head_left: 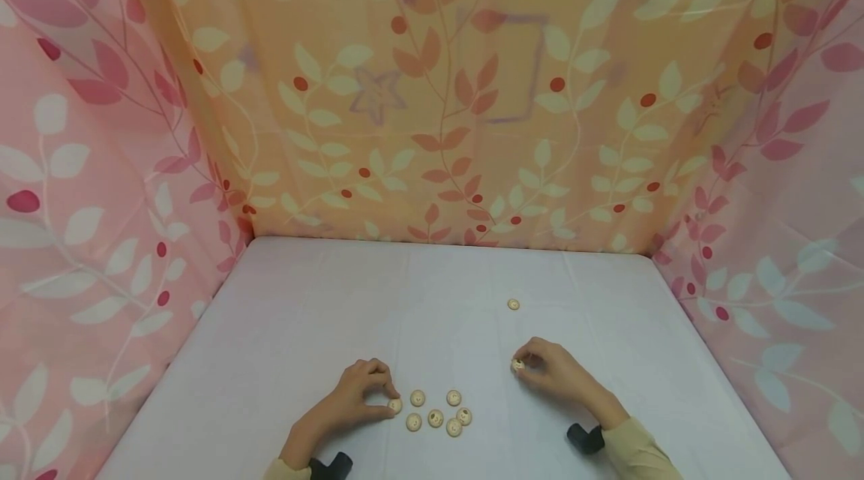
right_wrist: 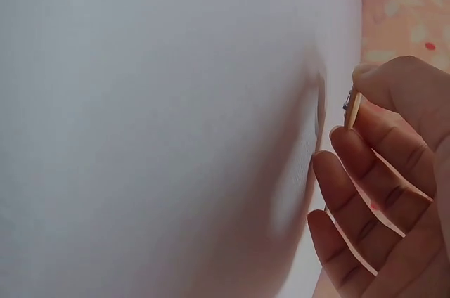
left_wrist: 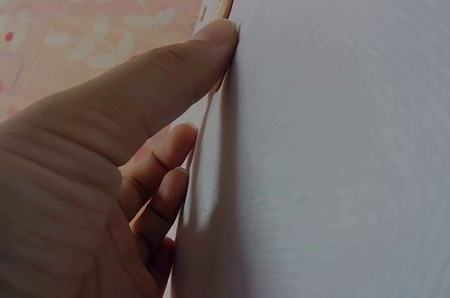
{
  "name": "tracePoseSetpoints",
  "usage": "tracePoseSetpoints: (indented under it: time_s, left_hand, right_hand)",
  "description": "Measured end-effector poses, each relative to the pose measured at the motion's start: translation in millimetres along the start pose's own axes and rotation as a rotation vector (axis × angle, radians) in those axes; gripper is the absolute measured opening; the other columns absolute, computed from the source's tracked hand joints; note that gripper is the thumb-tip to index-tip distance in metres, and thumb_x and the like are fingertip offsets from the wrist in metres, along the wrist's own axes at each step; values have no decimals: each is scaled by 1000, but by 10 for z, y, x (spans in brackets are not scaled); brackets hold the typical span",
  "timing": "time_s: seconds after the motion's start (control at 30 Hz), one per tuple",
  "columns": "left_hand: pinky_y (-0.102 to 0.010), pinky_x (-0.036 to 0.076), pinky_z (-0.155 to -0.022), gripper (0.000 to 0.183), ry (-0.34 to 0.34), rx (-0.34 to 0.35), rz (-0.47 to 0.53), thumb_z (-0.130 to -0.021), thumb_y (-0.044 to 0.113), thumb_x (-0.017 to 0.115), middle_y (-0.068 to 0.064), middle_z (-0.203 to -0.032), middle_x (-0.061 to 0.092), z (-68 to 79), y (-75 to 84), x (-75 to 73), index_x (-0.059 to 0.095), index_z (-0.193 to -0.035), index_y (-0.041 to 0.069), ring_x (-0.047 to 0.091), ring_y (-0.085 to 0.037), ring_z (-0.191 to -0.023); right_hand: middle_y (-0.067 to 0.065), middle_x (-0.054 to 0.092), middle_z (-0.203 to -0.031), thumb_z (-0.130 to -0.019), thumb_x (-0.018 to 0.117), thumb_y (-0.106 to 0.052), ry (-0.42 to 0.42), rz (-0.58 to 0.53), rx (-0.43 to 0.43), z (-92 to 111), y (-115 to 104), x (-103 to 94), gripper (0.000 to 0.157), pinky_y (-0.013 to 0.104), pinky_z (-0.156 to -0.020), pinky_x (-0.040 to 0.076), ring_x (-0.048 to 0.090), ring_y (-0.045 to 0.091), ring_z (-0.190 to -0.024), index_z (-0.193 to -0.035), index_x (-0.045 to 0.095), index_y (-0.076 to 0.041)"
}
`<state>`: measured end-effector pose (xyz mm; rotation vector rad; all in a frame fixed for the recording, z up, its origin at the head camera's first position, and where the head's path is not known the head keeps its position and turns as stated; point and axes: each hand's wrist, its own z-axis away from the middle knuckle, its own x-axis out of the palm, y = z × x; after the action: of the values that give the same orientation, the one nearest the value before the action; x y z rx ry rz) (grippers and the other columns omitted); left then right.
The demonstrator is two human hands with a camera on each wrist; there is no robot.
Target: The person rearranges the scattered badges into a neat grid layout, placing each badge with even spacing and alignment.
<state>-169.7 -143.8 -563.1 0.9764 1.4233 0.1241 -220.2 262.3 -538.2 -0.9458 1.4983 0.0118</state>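
My left hand (head_left: pixel 361 394) pinches a small round wooden disc (head_left: pixel 394 406) by its edges between thumb and fingertips, low at the white table. In the left wrist view the thumb covers much of the work, and a disc (left_wrist: pixel 225 1) shows just past its tip. My right hand (head_left: pixel 553 373), farther right, grips another wooden disc (head_left: pixel 517 365) with thumb and fingertips. That disc (right_wrist: pixel 352 108) stands on edge above the table in the right wrist view, with a dark mark on its face. Between the hands lie several similar discs (head_left: pixel 435 418), dark marks facing up.
One more disc (head_left: pixel 514 304) lies farther back, beyond my right hand. The white tabletop (head_left: pixel 324 292) is bordered by a yellow leaf-print curtain (head_left: pixel 439 127) behind and pink leaf-print curtains (head_left: pixel 88 187) at the sides. Black wrist mounts (head_left: pixel 585 439) sit below the hands.
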Motion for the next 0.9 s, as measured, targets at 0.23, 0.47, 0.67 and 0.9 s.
tracePoseSetpoints:
  time_s: [0.23,0.47,0.67,0.9]
  left_hand:
    - [-42,32,-87,18,6,-5,9,-71,44,74,19,-97,49,1,-1,-3,65,-84,36,41,-5,-94]
    - [-40,32,-86,18,9,-5,10,-71,44,75,20,-97,48,1,-18,4,65,-84,36,40,-5,-94]
    - [-41,31,-86,19,0,-9,26,-71,45,74,20,-98,48,6,-11,1,66,-85,36,40,-5,-94]
    - [-42,31,-88,19,-6,-16,32,-71,47,73,20,-99,48,2,-2,-6,65,-85,36,40,-5,-95]
  right_hand:
    - [-12,59,-88,-78,74,-17,72,32,28,-76,102,-35,19,25,-70,47,55,5,-78,-95,65,-19]
    - [-10,59,-86,-78,74,-17,105,68,77,-134,184,-61,19,27,-70,47,55,7,-78,-94,66,-17]
    - [-12,59,-85,-78,74,-21,131,84,162,-179,301,-66,17,26,-69,46,55,7,-77,-94,67,-20]
    - [-10,58,-83,-80,72,-23,143,71,229,-225,385,-129,17,27,-67,44,52,8,-76,-95,67,-18]
